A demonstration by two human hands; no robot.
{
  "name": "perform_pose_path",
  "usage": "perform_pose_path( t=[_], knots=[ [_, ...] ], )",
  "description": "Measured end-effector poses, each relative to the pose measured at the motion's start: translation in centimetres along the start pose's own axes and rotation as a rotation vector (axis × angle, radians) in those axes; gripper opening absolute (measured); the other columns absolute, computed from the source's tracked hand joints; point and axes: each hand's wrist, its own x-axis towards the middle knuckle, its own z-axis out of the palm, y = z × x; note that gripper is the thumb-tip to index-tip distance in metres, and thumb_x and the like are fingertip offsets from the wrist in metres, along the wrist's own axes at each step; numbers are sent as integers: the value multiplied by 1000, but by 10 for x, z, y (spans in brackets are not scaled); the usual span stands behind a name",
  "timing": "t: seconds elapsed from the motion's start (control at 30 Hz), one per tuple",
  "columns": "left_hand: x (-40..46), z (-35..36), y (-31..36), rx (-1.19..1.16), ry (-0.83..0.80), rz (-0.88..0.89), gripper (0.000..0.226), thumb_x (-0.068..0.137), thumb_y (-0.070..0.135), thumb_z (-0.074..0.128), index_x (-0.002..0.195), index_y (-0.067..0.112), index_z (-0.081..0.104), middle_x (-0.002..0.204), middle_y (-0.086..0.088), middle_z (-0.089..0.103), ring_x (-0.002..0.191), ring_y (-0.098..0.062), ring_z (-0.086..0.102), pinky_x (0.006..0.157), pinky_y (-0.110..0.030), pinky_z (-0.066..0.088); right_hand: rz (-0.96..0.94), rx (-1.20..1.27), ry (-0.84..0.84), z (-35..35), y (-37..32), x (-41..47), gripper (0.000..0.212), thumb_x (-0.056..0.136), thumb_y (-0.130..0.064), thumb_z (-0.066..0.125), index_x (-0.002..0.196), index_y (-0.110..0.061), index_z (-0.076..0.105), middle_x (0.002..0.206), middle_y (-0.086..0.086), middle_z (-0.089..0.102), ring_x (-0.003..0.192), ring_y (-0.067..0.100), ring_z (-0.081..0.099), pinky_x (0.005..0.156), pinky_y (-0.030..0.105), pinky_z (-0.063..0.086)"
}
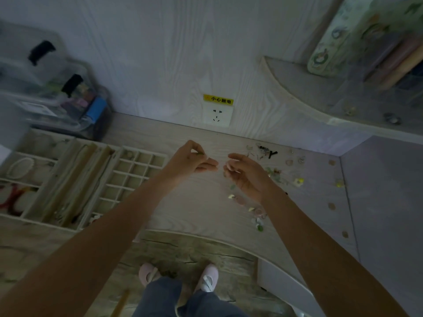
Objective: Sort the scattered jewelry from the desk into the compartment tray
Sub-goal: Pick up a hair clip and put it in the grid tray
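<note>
Dim light. Pale wood-grain wall [160,53] at twelve o'clock, socket [218,116] under yellow label [218,99]. Curved shelf [304,104] at two. Grey plank floor [183,250] at six.

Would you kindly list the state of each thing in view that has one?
Left hand: raised, pinching a small green piece.
Right hand: raised, fingers loosely curled; contents unclear.
White compartment tray: open, partly filled.
Scattered jewelry: loose on the pale wooden desk.
White wall socket: nothing plugged in.
</note>
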Motion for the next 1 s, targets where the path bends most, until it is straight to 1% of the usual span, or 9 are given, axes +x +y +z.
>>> perform_pose_path(
  t=[0.1,0.17,0.23,0.33,0.53,0.67,0.77,0.9,1.0],
  knots=[
    [-11,-11,3,63,-21,22,15,94,3,51,82,10,45,84,-9,72,72,-16,71,67,-19,55,72,-53,-19,17,0,-6,17,92,-3,50,75,-5,56,67,8,54,59,15,58,52,21,53],
    [-19,-20,5,120,-20,48,9,91,3,56,85,8,51,88,-11,71,70,-12,71,61,-14,51,95,-207,-50,32,3,-9,21,92,-12,53,71,-9,53,64,6,50,50,12,52,44,20,47],
    [-31,-32,7,184,15,81,5,87,3,61,88,6,57,86,-9,69,66,-4,68,59,-10,48,107,-398,-113,51,9,-10,19,94,-22,53,77,-14,53,63,2,47,46,9,45,40,18,39],
    [-40,-43,8,202,43,140,9,84,-2,63,92,1,62,83,-10,66,68,-1,66,63,-12,50,150,-429,-201,70,15,-13,18,94,-35,52,85,-19,54,64,0,49,45,8,38,38,16,30],
    [-74,-94,-2,126,48,134,14,81,-4,65,82,10,68,77,1,72,79,-8,68,77,-20,55,40,-478,-306,112,38,-18,14,92,-14,57,78,-12,58,64,0,51,46,5,36,37,13,24],
    [-91,-133,-9,96,82,112,15,86,-9,56,89,2,67,79,-6,72,76,-9,70,72,-18,55,31,-509,-295,141,59,-19,9,90,-5,58,83,-10,59,64,1,60,44,6,36,35,13,25],
    [-102,-163,-15,249,126,116,12,85,-6,59,88,4,66,79,-5,71,73,-7,69,69,-15,55,28,-609,-254,162,81,-18,9,88,-4,60,83,-11,60,70,6,64,40,5,38,36,14,26],
    [-110,-198,-28,466,100,101,9,86,5,63,94,2,66,86,-10,71,78,-15,71,75,-25,57,-22,-764,-201,185,114,-18,5,86,-10,65,83,-9,63,64,2,64,41,8,36,38,15,27],
    [-115,-214,-35,573,91,100,7,85,11,66,90,7,64,80,-1,70,69,-3,68,63,-11,50,-100,-915,-149,195,131,-16,11,83,-16,69,75,-10,66,54,0,50,43,9,33,40,18,26]
  ],
)
